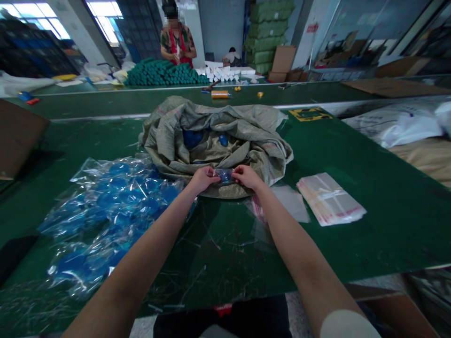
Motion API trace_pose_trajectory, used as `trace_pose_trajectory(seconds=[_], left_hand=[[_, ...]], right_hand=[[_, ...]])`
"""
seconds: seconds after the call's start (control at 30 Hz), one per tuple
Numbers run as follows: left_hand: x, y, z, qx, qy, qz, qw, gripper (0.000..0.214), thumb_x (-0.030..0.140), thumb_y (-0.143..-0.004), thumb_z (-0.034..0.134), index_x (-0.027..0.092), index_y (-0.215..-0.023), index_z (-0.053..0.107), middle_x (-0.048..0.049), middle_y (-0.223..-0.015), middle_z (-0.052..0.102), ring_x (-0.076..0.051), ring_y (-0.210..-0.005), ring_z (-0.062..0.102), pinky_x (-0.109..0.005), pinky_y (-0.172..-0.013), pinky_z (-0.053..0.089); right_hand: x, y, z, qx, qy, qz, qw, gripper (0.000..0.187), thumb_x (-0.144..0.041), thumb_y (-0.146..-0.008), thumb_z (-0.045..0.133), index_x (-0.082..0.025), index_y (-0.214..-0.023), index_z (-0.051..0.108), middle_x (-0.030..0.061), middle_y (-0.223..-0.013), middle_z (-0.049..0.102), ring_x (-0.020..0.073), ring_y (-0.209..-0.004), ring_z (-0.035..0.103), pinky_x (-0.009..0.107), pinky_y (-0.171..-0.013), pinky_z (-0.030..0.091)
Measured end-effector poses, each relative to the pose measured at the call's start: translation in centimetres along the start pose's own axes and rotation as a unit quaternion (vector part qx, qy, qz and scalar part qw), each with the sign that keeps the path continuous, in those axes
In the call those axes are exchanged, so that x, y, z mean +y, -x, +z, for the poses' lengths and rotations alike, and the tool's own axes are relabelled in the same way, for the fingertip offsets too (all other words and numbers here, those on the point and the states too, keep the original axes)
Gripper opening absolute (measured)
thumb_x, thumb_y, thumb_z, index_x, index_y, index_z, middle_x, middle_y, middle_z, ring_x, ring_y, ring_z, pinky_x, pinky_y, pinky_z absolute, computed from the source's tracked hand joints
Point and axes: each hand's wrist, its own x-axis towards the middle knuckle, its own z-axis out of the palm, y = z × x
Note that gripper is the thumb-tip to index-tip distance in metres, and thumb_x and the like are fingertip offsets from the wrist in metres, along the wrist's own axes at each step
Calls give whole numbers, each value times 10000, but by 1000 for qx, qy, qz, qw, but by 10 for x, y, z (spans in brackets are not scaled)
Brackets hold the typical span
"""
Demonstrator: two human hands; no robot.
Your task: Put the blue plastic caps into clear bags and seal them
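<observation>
My left hand (203, 178) and my right hand (247, 176) are both closed on a small clear bag with a blue piece inside (224, 176), held between them just in front of a crumpled grey-green woven sack (243, 136). More blue pieces (192, 138) show inside the sack's opening. To my left lies a heap of several bagged blue pieces (116, 202) on the green table (352, 155). A stack of flat clear bags (329, 199) lies to the right of my right hand.
A loose clear bag (291, 202) lies by my right forearm. A person in a red apron (177, 42) stands at the far table behind green rolls (160, 74) and white boxes (225, 72). A brown cardboard sheet (17, 136) sits at left, white sacks (405, 124) at right.
</observation>
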Motion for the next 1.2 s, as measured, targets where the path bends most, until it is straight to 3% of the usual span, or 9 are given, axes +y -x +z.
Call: trace_pose_trajectory(seconds=[0.13,0.2,0.3,0.47,0.63,0.8,0.97,1.07,1.2], left_hand=[[8,7,0,-10,29,-59,998,305,274,-588,824,164,-760,597,45,-587,590,-56,-415,406,-195,-423,269],[14,12,-3,-35,38,-88,995,308,347,-632,805,159,-801,628,75,-507,484,-36,-360,294,-192,-381,168],[23,19,-9,-59,97,-110,987,364,409,-629,812,155,-809,624,104,-474,355,-21,-353,245,-179,-368,126],[31,30,-16,-46,185,-82,978,427,399,-574,856,153,-779,574,80,-554,433,-3,-378,282,-162,-351,147],[29,40,-24,-29,246,-52,968,430,396,-569,865,155,-769,572,69,-596,467,3,-394,293,-153,-349,176],[29,50,-30,-20,265,-44,963,418,385,-566,865,161,-761,571,88,-557,428,0,-389,267,-156,-349,171],[34,63,-27,16,266,-6,964,411,372,-602,838,174,-878,606,15,-780,652,0,-409,319,-169,-358,196],[33,69,-25,26,230,5,973,439,375,-625,818,181,-984,654,-34,-925,708,-11,-422,362,-185,-366,215],[29,70,-23,53,167,-6,985,408,419,-666,781,168,-980,712,14,-637,628,-32,-390,326,-205,-376,207]], right_hand=[[-2,1,-1,17,-5,-6,1000,107,-188,-761,682,-156,-767,580,-68,-545,545,50,-450,474,165,-460,353],[-6,2,-3,14,-26,3,1000,123,-222,-748,689,-157,-784,591,-65,-556,547,55,-457,466,170,-450,344],[-12,5,-6,10,-65,6,998,176,-279,-731,702,-162,-823,606,-61,-575,547,63,-472,462,169,-423,321],[-22,7,-7,8,-91,-9,996,251,-343,-699,739,-173,-851,635,-49,-657,591,60,-524,473,159,-451,347],[-28,6,2,-20,-126,-32,991,232,-366,-742,722,-180,-875,680,-10,-816,665,82,-692,576,166,-581,461],[-36,9,13,-52,-232,7,971,243,-336,-680,790,-182,-807,653,-12,-807,676,112,-760,637,240,-731,546],[-46,11,17,10,-298,9,954,324,-306,-540,866,-171,-732,643,-16,-766,675,111,-721,627,247,-724,548],[-51,11,15,40,-313,15,949,344,-316,-518,874,-172,-734,648,-16,-764,668,113,-735,623,253,-732,547],[-53,12,15,33,-321,24,946,356,-311,-508,881,-178,-741,647,-25,-754,653,105,-735,617,244,-738,544]])
